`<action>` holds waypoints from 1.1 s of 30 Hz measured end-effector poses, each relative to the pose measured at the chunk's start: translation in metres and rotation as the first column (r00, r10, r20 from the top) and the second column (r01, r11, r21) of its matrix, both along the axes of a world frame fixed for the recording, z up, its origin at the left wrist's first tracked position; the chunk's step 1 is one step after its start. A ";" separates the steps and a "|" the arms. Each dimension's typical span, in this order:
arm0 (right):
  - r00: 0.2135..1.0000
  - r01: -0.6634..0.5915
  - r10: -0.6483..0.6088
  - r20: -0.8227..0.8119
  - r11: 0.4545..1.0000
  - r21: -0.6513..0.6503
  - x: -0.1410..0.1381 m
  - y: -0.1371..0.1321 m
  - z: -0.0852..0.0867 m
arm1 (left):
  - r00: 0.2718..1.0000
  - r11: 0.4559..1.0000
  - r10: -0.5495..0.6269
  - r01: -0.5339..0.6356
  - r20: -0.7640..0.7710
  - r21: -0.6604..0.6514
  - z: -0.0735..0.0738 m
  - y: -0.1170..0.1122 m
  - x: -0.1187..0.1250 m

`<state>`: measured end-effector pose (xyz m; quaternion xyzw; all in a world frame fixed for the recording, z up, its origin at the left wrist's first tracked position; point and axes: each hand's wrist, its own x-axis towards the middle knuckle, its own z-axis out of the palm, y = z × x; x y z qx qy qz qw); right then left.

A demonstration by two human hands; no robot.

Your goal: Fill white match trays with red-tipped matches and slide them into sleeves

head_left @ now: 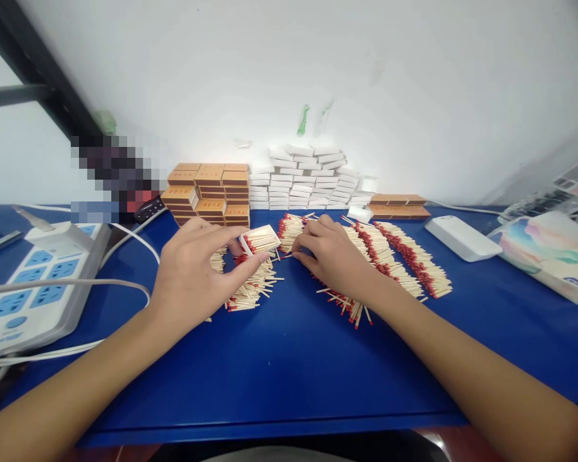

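My left hand [197, 263] grips a small white matchbox tray [260, 240] between thumb and fingers, tilted toward me. Inside it lie several red-headed matches. To its right, my right hand [327, 253] is down at the matches with thumb and fingertips pinched together; whether a match is between them is too small to make out. A loose pile of matches [253, 289] lies below the tray. Long rows of matches [414, 260] with red heads spread to the right of my right hand, and a heap [291, 231] lies just behind its fingertips.
Brown matchboxes [212, 192] are stacked at the back left, white trays [303, 176] beside them against the wall. More brown boxes [397, 206] lie right of these. A white device [462, 237] and a colourful packet [549, 250] sit at right. A power strip [43, 289] with cables occupies the left.
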<state>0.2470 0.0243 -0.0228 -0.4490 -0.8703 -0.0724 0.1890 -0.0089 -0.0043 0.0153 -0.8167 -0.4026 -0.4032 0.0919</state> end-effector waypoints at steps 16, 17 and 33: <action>1.000 0.000 0.000 0.002 1.000 -0.006 0.000 0.002 -0.001 | 0.999 1.000 -0.028 0.027 -0.029 -0.005 0.000 -0.002 -0.001; 1.000 0.002 -0.002 0.007 1.000 -0.013 0.000 0.002 0.000 | 0.999 1.000 -0.027 0.027 -0.030 -0.007 0.000 -0.002 -0.001; 0.985 -0.073 0.075 -0.158 0.997 0.016 -0.001 -0.012 0.016 | 0.995 0.997 -0.045 0.039 -0.093 -0.064 -0.008 0.007 -0.004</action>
